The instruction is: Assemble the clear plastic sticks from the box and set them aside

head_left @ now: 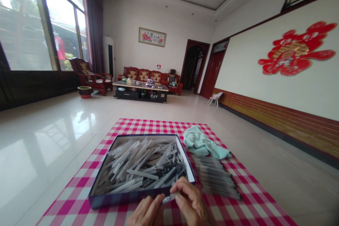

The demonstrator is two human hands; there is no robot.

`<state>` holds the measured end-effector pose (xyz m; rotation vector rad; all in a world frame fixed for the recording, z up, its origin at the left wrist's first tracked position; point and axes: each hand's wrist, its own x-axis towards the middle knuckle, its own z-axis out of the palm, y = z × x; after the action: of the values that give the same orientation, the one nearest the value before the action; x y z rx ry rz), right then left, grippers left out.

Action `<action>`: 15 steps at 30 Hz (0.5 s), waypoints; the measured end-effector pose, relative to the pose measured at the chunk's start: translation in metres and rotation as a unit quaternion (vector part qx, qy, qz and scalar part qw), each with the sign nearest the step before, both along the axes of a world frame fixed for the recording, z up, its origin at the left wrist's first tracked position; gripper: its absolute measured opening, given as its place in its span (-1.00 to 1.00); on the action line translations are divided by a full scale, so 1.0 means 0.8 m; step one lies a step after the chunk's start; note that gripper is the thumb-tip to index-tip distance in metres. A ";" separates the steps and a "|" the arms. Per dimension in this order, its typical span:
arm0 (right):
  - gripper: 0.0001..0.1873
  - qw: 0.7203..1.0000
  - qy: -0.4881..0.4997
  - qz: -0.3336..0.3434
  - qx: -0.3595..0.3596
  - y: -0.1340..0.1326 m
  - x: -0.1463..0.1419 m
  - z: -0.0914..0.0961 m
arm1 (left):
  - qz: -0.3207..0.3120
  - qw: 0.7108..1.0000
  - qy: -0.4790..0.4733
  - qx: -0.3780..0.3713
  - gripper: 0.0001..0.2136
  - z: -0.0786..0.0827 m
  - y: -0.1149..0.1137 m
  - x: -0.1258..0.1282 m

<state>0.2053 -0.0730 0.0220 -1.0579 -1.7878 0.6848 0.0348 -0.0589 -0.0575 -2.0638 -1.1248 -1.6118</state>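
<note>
Both hands meet just in front of a shallow dark-blue box [119, 199]. Between their fingertips is a small clear plastic pen part [167, 198], blurred and partly covered. My left hand [146, 210] pinches its left end, while my right hand [192, 201] grips the other end between thumb and fingers. Inside the box lies a jumble of translucent pen barrels [140, 160], with darker slim pieces [173, 169] toward the right. To the right of the box, a row of clear pens [215, 176] with black ends lies side by side.
A pale green cloth [202, 143] lies crumpled behind the pen row. Everything rests on a pink-and-white checked tablecloth [76, 192]. Across the tiled floor stand a low black table [140, 93], a red wooden sofa [131, 69] and a small white chair [215, 98].
</note>
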 end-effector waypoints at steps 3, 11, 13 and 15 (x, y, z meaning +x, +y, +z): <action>-0.85 0.999 -0.016 0.022 0.026 -0.003 -0.001 0.003 | -0.013 1.000 0.008 -0.009 -0.71 -0.010 0.003 0.000; -0.86 0.996 -0.061 0.032 0.061 -0.005 0.004 0.016 | -0.025 0.999 0.028 -0.022 -0.75 -0.010 0.000 -0.001; -0.86 0.996 -0.065 0.035 0.055 -0.004 0.004 0.015 | -0.024 0.999 0.036 -0.030 -0.76 -0.007 -0.001 -0.001; -0.86 0.995 -0.069 0.040 0.052 -0.004 0.003 0.013 | -0.029 0.998 0.044 -0.039 -0.76 -0.005 -0.002 -0.001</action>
<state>0.2078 -0.0758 0.0322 -0.9895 -1.9722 0.5718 0.0340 -0.0609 -0.0614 -2.2143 -1.1245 -1.5094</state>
